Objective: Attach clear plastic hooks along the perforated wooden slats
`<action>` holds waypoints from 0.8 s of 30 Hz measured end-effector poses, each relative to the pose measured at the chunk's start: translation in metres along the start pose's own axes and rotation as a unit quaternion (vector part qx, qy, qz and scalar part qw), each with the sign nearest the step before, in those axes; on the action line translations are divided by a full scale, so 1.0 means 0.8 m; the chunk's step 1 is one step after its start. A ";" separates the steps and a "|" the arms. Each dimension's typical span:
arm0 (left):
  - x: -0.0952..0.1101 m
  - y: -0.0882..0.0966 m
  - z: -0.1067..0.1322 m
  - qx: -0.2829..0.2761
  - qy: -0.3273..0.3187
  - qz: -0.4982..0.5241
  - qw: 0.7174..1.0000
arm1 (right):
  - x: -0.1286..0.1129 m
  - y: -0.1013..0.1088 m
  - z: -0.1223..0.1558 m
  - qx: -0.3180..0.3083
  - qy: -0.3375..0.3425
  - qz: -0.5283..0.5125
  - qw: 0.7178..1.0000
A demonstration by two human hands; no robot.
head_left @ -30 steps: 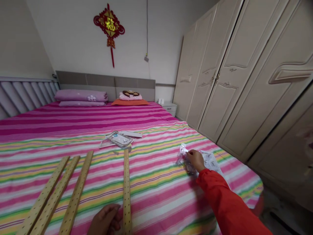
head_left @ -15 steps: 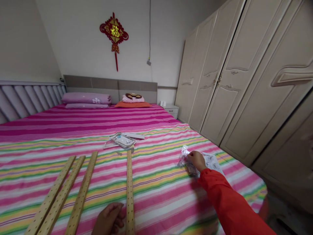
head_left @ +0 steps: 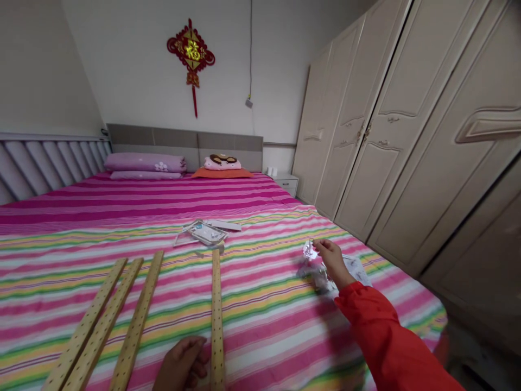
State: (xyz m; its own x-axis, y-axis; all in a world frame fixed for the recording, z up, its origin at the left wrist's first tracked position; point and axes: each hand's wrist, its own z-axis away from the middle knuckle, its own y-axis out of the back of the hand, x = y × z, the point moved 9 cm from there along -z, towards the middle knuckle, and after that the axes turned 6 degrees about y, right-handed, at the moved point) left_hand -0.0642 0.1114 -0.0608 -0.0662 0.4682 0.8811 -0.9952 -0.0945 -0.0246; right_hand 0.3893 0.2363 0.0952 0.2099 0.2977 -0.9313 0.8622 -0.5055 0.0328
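My right hand (head_left: 330, 257), in a red sleeve, is closed in a pinch above a shiny clear plastic bag (head_left: 310, 265) on the right of the bed. What sits between its fingertips is too small to make out. My left hand (head_left: 184, 360) rests low in the middle, its fingers loosely curled and apart, with nothing seen in them. Just right of it lies a single wooden strip (head_left: 217, 315) with rows of small holes. Several similar wooden strips (head_left: 140, 309) lie side by side at the left.
A printed sheet (head_left: 356, 268) lies partly behind my right wrist. Farther back on the striped bedspread (head_left: 264, 309) are a flat clear package (head_left: 207, 232) and a pale strip (head_left: 226, 225). Folded bedding (head_left: 146, 163) is by the headboard. A wardrobe (head_left: 391, 146) lines the right side.
My right hand has lifted slightly up and away from the plastic bag, and more of the bag shows beneath it. My left hand and the wooden strips stay where they were.
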 end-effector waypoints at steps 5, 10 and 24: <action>0.002 0.001 0.004 0.004 0.005 0.021 1.000 | -0.002 -0.037 0.040 -0.049 -0.079 -0.179 0.979; 0.032 0.000 0.019 0.033 -0.054 0.016 0.998 | -0.008 -0.077 0.098 -0.090 -0.150 -0.312 0.934; 0.132 -0.150 0.054 -0.123 -0.223 0.046 0.966 | -0.016 -0.201 0.254 -0.189 -0.359 -0.566 0.717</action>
State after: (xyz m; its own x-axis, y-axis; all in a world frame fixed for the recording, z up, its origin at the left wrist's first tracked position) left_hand 0.0512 0.1345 0.0554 -0.1733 0.0377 0.9842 -0.9769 0.1201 -0.1766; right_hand 0.1539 0.1492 0.0282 -0.8983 -0.2193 -0.3807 0.3842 0.0279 -0.9228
